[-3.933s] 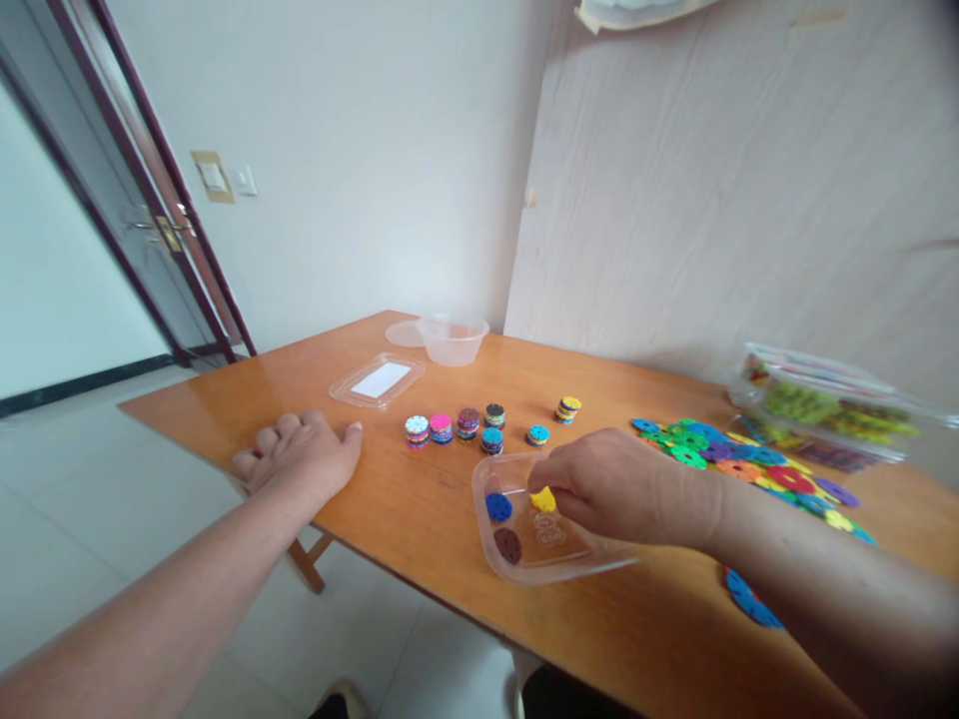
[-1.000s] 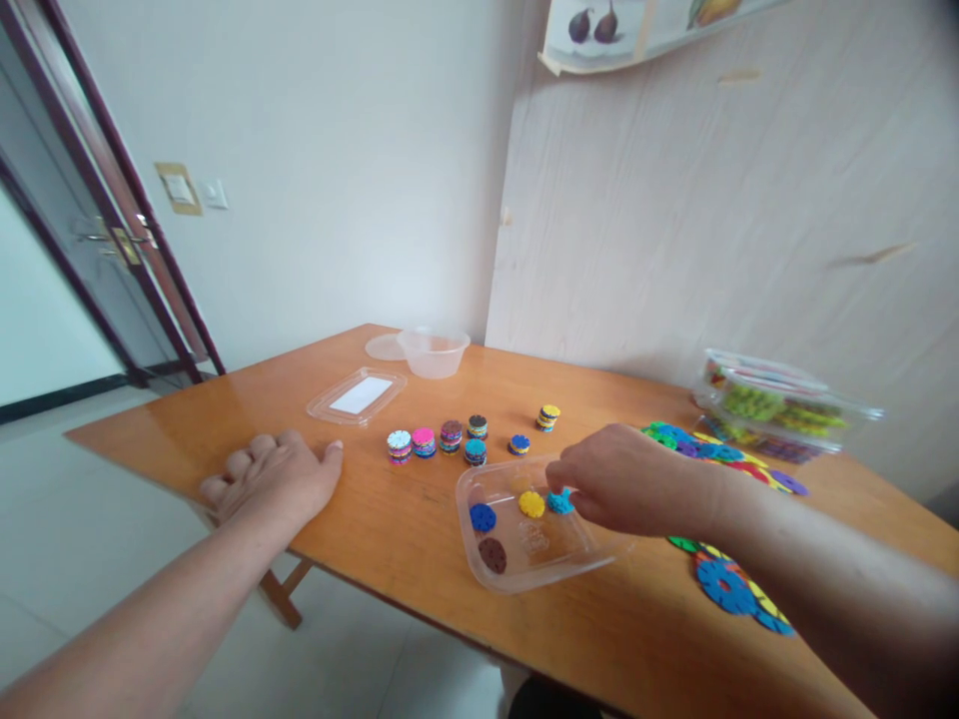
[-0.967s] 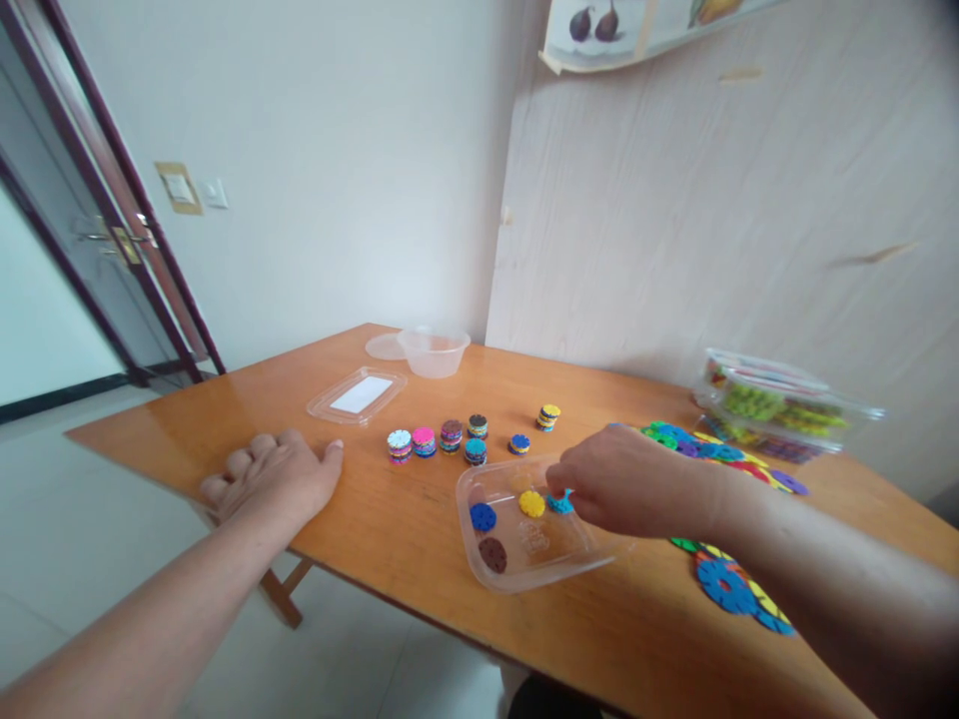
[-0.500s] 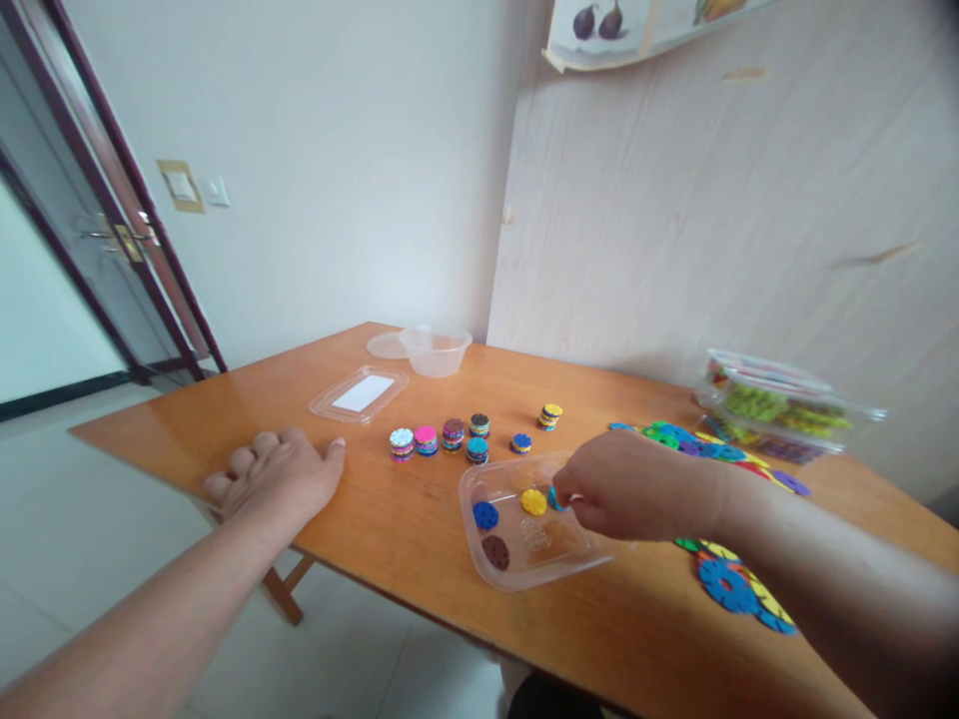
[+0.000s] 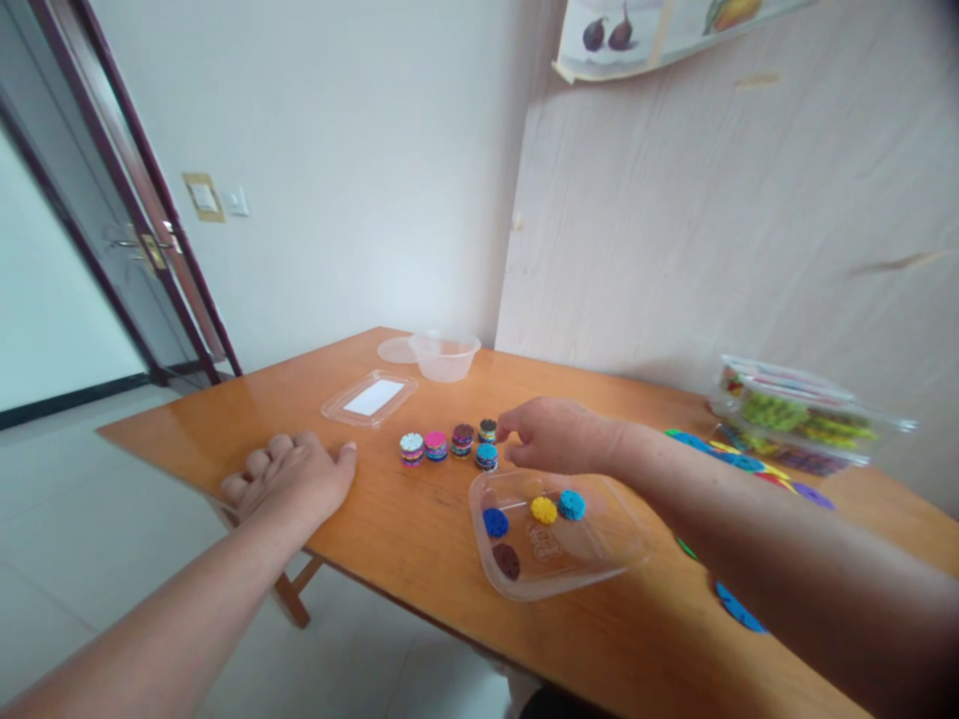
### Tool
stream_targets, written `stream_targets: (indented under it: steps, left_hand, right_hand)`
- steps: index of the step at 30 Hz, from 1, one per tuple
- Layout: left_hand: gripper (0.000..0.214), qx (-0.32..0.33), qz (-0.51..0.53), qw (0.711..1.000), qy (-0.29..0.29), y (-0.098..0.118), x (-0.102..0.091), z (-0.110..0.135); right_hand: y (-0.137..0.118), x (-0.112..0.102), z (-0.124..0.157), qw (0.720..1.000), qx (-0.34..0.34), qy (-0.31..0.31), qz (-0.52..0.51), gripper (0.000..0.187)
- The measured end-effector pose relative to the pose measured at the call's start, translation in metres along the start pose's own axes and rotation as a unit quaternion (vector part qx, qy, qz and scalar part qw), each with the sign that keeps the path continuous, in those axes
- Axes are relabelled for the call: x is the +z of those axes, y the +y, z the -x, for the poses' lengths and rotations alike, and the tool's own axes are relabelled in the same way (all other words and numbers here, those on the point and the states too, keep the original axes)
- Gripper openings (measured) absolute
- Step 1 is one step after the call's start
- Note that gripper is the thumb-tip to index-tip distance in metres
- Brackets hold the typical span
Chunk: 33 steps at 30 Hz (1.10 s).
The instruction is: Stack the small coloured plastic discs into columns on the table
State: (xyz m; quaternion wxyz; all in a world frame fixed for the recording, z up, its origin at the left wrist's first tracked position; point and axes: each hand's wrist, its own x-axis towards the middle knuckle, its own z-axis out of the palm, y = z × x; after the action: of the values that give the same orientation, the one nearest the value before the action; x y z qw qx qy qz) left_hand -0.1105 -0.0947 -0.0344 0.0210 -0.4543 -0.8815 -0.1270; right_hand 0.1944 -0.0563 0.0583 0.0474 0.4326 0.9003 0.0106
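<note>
My left hand (image 5: 296, 479) rests palm down at the table's near edge, thumb out to the side, fingers loosely bent, holding nothing visible. Beyond the tray my right hand (image 5: 561, 436) is over the table with its fingers curled, close to the black-topped disc stack (image 5: 487, 430) and the light-blue-topped stack (image 5: 486, 456). What its fingers hold, if anything, is hidden. In the clear plastic tray (image 5: 516, 591) lie a dark blue disc (image 5: 495, 522), a brown disc (image 5: 506, 561), a yellow disc (image 5: 543, 510) and a light blue disc (image 5: 572, 505).
White-topped (image 5: 412, 448), pink-topped (image 5: 436, 445) and brown-topped (image 5: 463, 438) stacks stand in the middle. Behind are a clear lid (image 5: 337, 407) and a round plastic bowl (image 5: 445, 361). Large coloured discs (image 5: 738, 607) lie under my right arm; filled clear boxes (image 5: 801, 409) stand at right.
My right hand has moved from the tray to the left and farther back, now covering the blue and yellow stacks. The light blue disc shows whole in the tray. My left hand stays put.
</note>
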Motion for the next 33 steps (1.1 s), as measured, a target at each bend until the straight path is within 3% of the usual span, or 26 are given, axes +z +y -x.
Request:
stream_targets:
  steps: [6,11,18,25,33]
  left_hand:
    - [0.071,-0.002,-0.005,1.000,0.005,-0.001,0.002,-0.001]
    - [0.072,0.001,-0.006,1.000,0.007,-0.002,0.004,-0.002]
    - [0.072,-0.002,0.001,1.000,0.000,0.000,0.000,0.000]
    - [0.071,-0.005,-0.011,1.000,-0.005,0.000,0.001,0.001]
    - [0.073,0.008,-0.013,1.000,-0.003,-0.003,0.004,-0.003]
  right_hand:
    - [-0.006,0.002,-0.022,0.999,-0.025,-0.021,-0.002,0.039]
    - [-0.008,0.004,-0.027,0.999,-0.021,-0.042,-0.013,0.046]
    - [-0.004,0.005,-0.028,0.999,-0.023,-0.028,-0.014,0.040]
    - [0.007,-0.011,0.018,0.998,-0.011,0.039,-0.037,0.035]
    - [0.001,-0.010,0.080,0.999,-0.023,-0.005,0.043,0.024]
